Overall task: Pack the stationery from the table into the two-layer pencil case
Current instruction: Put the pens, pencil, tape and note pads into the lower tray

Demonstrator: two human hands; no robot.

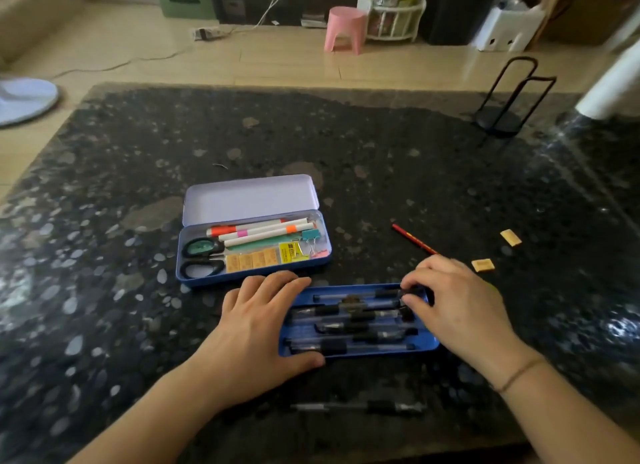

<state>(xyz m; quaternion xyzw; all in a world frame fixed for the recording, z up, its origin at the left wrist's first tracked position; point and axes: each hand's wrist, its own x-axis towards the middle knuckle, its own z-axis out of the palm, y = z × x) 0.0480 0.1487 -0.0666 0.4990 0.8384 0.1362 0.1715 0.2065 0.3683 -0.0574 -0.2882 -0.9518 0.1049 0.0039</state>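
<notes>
The pencil case (254, 276) lies open mid-table, lilac lid up, holding scissors, highlighters, binder clips and small erasers. In front of it sits its blue inner tray (427, 346) with several clear black-grip pens. My left hand (256, 328) rests flat against the tray's left end, thumb on the near corner. My right hand (453, 301) pinches the end of a pen (349, 295) at the tray's far right corner. One more pen (360, 407) lies on the table near me. A red pencil (414, 239) and two small tan erasers (482, 265) (510, 237) lie to the right.
The dark speckled stone table (104, 255) reaches its far edge near the top. A black wire stand (502, 113) is at the back right, beside a white roll (613, 89). Beyond the table are a pink stool (346, 29) and storage boxes on the floor.
</notes>
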